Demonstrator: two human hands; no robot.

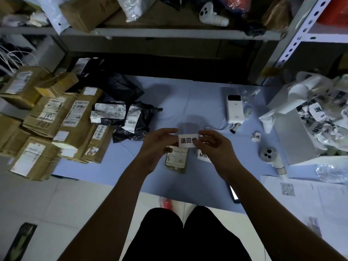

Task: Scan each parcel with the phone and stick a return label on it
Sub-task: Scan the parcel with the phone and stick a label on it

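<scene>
A white return label (pixel 188 140) with black characters is held flat between my left hand (pixel 159 143) and my right hand (pixel 212 146), each pinching one end. Right below it, on the blue mat (pixel 188 102), lies a small brown parcel (pixel 176 160) with a paper slip on top, partly hidden by my hands. Another label (pixel 203 156) shows under my right hand, and a third label (pixel 256 136) lies further right. The phone (pixel 234 194) rests with its screen lit at the mat's front edge beside my right forearm.
Brown cardboard parcels (pixel 56 121) and black bag parcels (pixel 130 117) are piled at the left. A white power bank (pixel 235 109) with its cable lies at the back right. A white box (pixel 293 136) full of peeled label backings stands right, near a white handheld device (pixel 271 157).
</scene>
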